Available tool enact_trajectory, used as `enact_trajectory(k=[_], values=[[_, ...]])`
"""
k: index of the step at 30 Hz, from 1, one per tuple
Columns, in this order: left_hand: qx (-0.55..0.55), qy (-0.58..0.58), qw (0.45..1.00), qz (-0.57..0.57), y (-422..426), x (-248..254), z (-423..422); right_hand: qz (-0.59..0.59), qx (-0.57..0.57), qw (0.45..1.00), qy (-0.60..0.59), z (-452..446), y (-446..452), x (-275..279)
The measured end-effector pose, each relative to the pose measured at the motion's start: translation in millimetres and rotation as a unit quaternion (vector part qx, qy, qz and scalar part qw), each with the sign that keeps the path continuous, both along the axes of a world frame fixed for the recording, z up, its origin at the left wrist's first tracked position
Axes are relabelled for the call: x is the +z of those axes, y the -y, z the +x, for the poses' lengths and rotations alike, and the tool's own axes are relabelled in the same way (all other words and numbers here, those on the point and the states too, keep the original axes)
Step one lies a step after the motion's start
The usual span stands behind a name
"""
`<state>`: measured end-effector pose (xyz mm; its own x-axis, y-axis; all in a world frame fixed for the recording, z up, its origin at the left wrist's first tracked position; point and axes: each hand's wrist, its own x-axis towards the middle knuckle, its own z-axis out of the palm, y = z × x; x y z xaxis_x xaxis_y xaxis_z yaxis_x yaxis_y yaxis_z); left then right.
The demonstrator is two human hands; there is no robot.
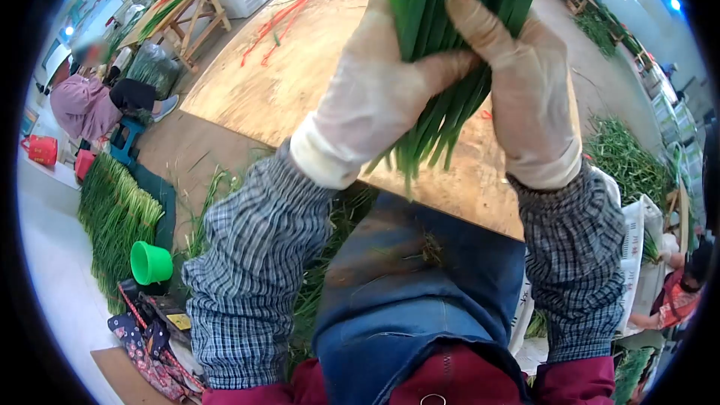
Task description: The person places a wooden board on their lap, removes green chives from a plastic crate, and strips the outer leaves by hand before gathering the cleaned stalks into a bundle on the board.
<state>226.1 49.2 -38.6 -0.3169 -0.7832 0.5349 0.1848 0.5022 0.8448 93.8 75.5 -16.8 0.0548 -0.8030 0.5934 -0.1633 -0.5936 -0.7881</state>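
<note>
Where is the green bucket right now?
In the head view, the green bucket is at the lower left, between the long heap of green stalks and the person's left checked sleeve.

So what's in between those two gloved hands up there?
A bunch of long, flat green leaves, maybe chives, is between the left hand and the right hand; the head view shows it.

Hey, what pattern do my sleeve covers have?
Sleeve covers: dark-and-light check, best in the head view.
</note>
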Motion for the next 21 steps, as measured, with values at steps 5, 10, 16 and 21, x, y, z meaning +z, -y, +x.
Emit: enact_trajectory(k=[5, 10, 16, 21], values=[[-0.078, -0.031, 0.996, 0.010, 22.7, -13.2, -30.5, -0.061, -0.106, 0.990, -0.064, -32.7, 14.7, -11.1], [-0.077, 0.036, 0.995, 0.053, 25.1, -55.5, -38.8, 0.062, -0.065, 0.996, 0.030, -40.9, 12.0, -66.4], [-0.104, 0.052, 0.991, 0.068, 33.1, -44.7, -58.0, 0.038, -0.119, 0.992, -0.019, -58.2, 20.5, -57.4], [-0.127, 0.092, 0.988, -0.013, 48.7, 10.7, -114.8, 0.073, -0.203, 0.970, -0.109, -120.1, 23.8, 5.5]])
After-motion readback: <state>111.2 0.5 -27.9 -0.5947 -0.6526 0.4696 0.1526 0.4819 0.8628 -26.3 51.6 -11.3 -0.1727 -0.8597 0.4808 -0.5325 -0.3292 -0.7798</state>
